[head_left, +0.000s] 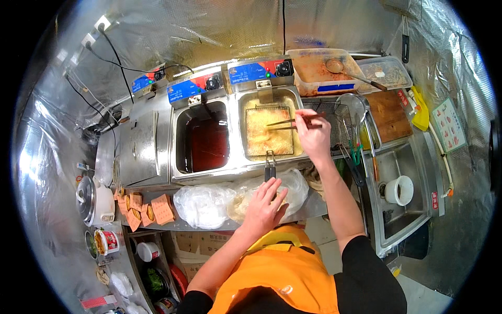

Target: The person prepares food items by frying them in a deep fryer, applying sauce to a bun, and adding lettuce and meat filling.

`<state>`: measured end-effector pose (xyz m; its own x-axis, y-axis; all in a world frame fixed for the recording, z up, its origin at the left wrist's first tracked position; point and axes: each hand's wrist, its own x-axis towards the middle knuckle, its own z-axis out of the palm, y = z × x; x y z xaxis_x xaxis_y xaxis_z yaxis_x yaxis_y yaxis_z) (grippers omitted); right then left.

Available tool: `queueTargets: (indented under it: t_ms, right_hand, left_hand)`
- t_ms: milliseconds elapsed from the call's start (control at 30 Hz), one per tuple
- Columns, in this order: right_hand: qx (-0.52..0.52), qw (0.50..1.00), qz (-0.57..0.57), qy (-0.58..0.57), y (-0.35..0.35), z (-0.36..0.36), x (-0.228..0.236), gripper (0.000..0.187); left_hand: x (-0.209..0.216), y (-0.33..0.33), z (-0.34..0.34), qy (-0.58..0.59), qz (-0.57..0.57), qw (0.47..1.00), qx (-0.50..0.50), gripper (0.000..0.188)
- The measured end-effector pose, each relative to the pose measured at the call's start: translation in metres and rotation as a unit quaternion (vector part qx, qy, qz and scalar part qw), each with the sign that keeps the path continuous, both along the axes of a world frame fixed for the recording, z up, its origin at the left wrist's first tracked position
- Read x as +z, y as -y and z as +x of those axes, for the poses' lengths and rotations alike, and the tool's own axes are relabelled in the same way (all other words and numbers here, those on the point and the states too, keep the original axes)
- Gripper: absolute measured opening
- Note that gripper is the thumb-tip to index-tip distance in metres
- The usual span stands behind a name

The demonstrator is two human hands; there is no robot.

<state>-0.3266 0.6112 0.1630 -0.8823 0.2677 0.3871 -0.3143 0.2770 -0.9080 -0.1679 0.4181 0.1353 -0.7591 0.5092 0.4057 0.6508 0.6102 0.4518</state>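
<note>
My right hand (314, 134) is closed around a pair of dark chopsticks (282, 125). Their tips reach into the bubbling yellow oil of the right fryer well (243, 99). A rectangular wire frying basket (293, 146) sits in that oil; foam hides most of what it holds. The basket's black handle (270, 174) sticks out over the fryer's front edge. My left hand (264, 203) lies at the end of this handle with fingers stretched out, fingertips at or touching it. Underneath that hand are clear plastic bags (295, 191) with pale contents.
A second well (206, 138) holds dark reddish oil. Orange-brown paper packets (162, 209) lie at the counter's left. Behind on the right stands a tub of reddish food (319, 68) with a ladle (334, 66). A strainer (351, 107), tongs and a sink (402, 209) with a white container are at the right.
</note>
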Motion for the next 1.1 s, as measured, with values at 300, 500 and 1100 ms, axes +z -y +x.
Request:
queueTargets:
  t_ms: [300,500,1100]
  right_hand:
    - [0.034,0.999,-0.005,0.006,0.006,0.022,0.001,0.014]
    - [0.037,0.992,0.121,0.024,-0.007,0.030,-0.015,0.011]
    - [0.038,0.972,0.203,0.109,-0.005,-0.014,-0.014,0.023]
  left_hand:
    - [-0.015,-0.003,-0.004,-0.013,-0.047,0.997,0.060,0.035]
    - [-0.015,-0.007,-0.018,-0.033,-0.033,0.990,0.132,0.039]
    - [-0.022,-0.009,-0.030,-0.043,-0.019,0.989,0.141,0.030]
